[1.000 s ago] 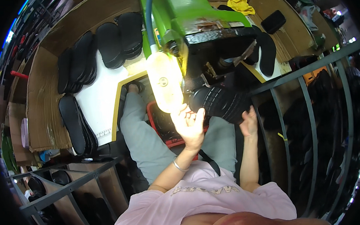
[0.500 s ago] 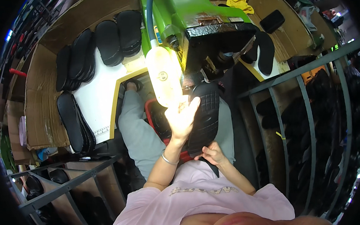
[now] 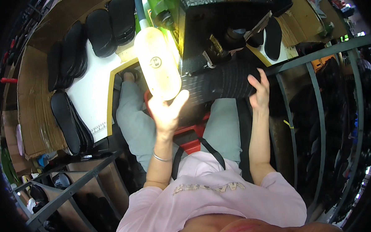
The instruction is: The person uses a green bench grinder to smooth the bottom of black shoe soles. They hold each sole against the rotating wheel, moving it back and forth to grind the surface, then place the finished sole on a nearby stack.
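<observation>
A black shoe sole (image 3: 221,82) with a grooved underside lies crosswise in front of me, below the dark head of a green machine (image 3: 226,19). My right hand (image 3: 259,89) grips its right end, the fingers curled round the edge. At the other end is my left hand (image 3: 165,115), its thumb up against the sole. A glowing oblong lamp (image 3: 156,63) covers most of that hand's fingers and washes them out with glare. It also hides the sole's left tip.
Stacked black soles (image 3: 101,32) stand on the white tabletop (image 3: 90,96) at left, with more soles (image 3: 273,38) at right. Cardboard walls (image 3: 38,102) surround the table. Metal racks (image 3: 316,130) flank me on both sides. A red stool (image 3: 191,145) shows between my legs.
The sole has turned from upright to crosswise. My right hand has moved up and right with its end, while my left hand has shifted slightly left. The whole view has shifted somewhat.
</observation>
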`<state>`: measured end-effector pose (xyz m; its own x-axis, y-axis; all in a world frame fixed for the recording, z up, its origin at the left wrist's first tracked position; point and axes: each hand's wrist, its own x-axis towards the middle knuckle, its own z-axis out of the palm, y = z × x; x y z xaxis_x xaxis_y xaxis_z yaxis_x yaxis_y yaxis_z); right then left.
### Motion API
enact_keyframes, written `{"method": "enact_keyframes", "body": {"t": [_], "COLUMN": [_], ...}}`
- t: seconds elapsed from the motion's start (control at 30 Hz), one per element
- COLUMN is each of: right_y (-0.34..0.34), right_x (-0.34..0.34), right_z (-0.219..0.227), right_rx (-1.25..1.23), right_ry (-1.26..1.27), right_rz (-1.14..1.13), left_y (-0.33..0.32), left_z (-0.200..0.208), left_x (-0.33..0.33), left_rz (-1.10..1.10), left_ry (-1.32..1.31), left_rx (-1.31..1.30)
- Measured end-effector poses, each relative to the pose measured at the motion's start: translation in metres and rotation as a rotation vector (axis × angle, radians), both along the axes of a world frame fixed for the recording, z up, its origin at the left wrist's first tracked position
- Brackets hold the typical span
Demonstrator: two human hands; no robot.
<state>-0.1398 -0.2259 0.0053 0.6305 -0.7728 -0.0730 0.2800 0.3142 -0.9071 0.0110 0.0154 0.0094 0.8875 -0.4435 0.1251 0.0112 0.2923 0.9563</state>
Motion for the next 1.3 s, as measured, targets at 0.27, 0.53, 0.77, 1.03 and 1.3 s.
{"method": "enact_keyframes", "body": {"t": [0.27, 0.53, 0.77, 1.03, 1.3], "right_y": [0.047, 0.091, 0.113, 0.067, -0.026], "right_x": [0.065, 0.096, 0.019, -0.075, 0.029], "right_z": [0.008, 0.003, -0.075, -0.083, 0.033], "right_rx": [-0.097, -0.685, -0.209, 0.409, -0.084], "right_ry": [-0.06, 0.112, 0.11, 0.131, 0.118], "right_rz": [0.324, 0.193, 0.438, 0.035, 0.18], "left_y": [0.1, 0.061, -0.017, -0.017, 0.005], "left_z": [-0.026, -0.045, -0.016, -0.027, -0.002], "left_x": [0.032, -0.005, -0.004, -0.035, 0.021], "left_rz": [0.032, -0.324, -0.08, 0.025, -0.027], "left_ry": [0.263, 0.141, -0.115, 0.063, -0.238], "left_rx": [-0.071, 0.234, 0.094, -0.163, 0.135]}}
